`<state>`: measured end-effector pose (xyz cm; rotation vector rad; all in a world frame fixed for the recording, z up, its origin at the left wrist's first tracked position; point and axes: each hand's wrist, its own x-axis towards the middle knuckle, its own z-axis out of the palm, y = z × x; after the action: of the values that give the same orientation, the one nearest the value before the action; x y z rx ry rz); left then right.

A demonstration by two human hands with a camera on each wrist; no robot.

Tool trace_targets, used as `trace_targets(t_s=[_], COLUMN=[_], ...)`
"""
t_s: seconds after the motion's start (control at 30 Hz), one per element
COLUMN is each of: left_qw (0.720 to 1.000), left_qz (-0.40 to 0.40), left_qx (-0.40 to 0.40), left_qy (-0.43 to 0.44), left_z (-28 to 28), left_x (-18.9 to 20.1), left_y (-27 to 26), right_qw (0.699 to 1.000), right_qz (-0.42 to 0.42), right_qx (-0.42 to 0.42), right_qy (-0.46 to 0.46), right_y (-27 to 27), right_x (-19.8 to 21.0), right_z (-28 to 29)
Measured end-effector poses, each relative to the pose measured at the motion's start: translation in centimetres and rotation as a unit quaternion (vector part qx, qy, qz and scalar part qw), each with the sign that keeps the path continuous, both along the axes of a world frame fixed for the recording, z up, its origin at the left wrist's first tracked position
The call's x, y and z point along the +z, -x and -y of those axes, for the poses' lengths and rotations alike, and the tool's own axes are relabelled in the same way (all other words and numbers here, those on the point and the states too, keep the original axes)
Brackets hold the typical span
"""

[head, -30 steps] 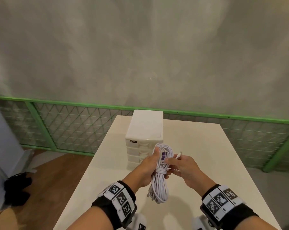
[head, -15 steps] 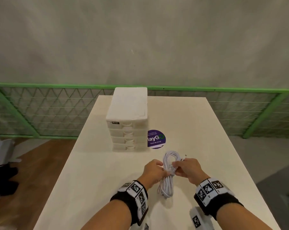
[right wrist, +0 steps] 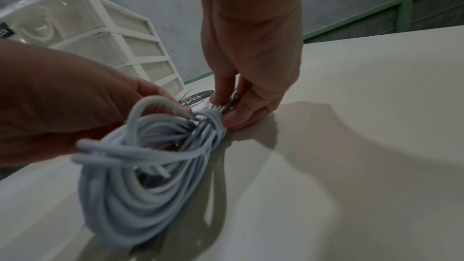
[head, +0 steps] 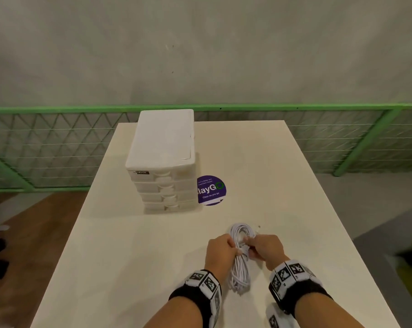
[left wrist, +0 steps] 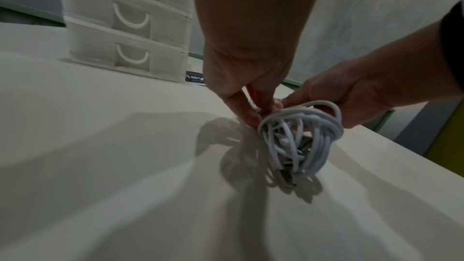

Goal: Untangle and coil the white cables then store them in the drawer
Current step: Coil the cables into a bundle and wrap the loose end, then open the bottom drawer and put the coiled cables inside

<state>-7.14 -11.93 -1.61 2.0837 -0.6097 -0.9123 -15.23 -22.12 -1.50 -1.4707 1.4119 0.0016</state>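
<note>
A coil of white cable [head: 241, 268] lies lengthwise on the near part of the cream table [head: 141, 256], bound round its middle by a few turns. My left hand [head: 234, 250] grips that middle from the left, and my right hand [head: 250, 247] pinches the wrapped turns from the right. In the left wrist view the coil [left wrist: 301, 136] hangs low over the table between both hands. In the right wrist view my right fingers [right wrist: 233, 118] pinch the wrap on the coil [right wrist: 150, 166]. A loose cable end [head: 259, 226] sticks out at the far side. The white drawer unit [head: 162, 162] stands further back with all its drawers closed.
A round purple sticker [head: 212, 190] lies on the table right of the drawer unit. A green mesh railing [head: 342, 138] runs behind the table against a grey wall. Wooden floor shows at the left, and the table's right edge [head: 356, 256] is close to my right arm.
Both hands have brought the coil down from in front of the drawer unit to the near part of the table. The view has tipped down, so the purple sticker now shows.
</note>
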Motion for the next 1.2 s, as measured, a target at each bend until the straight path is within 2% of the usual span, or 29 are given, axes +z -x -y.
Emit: trace_targets(t_s=[0.13, 0.3, 0.43, 0.53, 0.63, 0.73, 0.77, 0.83, 0.9, 0.93, 1.0, 1.1, 1.2], left_qw=[1.000, 0.995, 0.994, 0.989, 0.960, 0.884, 0.871, 0.890, 0.894, 0.893, 0.893, 0.892, 0.879], left_qz=[0.000, 0.002, 0.050, 0.126, 0.243, 0.429, 0.465, 0.454, 0.430, 0.422, 0.417, 0.425, 0.446], left_qx=[-0.014, -0.093, -0.102, -0.037, 0.035, 0.083, 0.066, -0.015, -0.101, -0.129, -0.145, -0.128, -0.129], left_qy=[-0.011, -0.032, -0.007, 0.065, 0.134, 0.165, 0.145, 0.039, -0.071, -0.094, -0.092, -0.081, -0.111], left_z=[0.1, -0.2, -0.8, -1.4, -3.0, -5.1, -5.7, -6.5, -7.2, -7.5, -7.8, -7.5, -7.1], left_x=[0.0, 0.9, 3.9, 7.9, 12.1, 14.8, 15.1, 15.2, 14.7, 14.4, 13.9, 13.6, 13.7], left_y=[-0.1, -1.2, -3.1, -5.9, -8.9, -12.1, -13.4, -15.9, -17.9, -18.5, -18.9, -19.2, -19.4], right_qw=[0.999, 0.999, 0.986, 0.962, 0.920, 0.865, 0.845, 0.817, 0.805, 0.802, 0.803, 0.808, 0.819], right_qz=[0.000, -0.024, -0.088, -0.041, -0.019, -0.053, -0.068, -0.090, -0.108, -0.115, -0.125, -0.132, -0.122], right_qx=[-0.005, 0.013, 0.026, 0.112, 0.253, 0.392, 0.432, 0.480, 0.497, 0.498, 0.488, 0.483, 0.474], right_qy=[0.039, 0.025, 0.142, 0.246, 0.299, 0.309, 0.309, 0.306, 0.306, 0.311, 0.319, 0.312, 0.298], right_y=[0.1, -0.5, -2.3, -5.0, -8.3, -11.3, -12.2, -13.7, -14.9, -15.4, -16.2, -16.9, -17.3], right_x=[-0.4, 0.7, 3.8, 6.5, 7.6, 7.2, 6.9, 6.4, 6.1, 5.9, 5.7, 5.4, 5.6], right_z=[0.0, 0.3, 0.8, -0.7, -3.3, -6.1, -6.9, -8.1, -8.8, -9.0, -9.1, -9.4, -9.7])
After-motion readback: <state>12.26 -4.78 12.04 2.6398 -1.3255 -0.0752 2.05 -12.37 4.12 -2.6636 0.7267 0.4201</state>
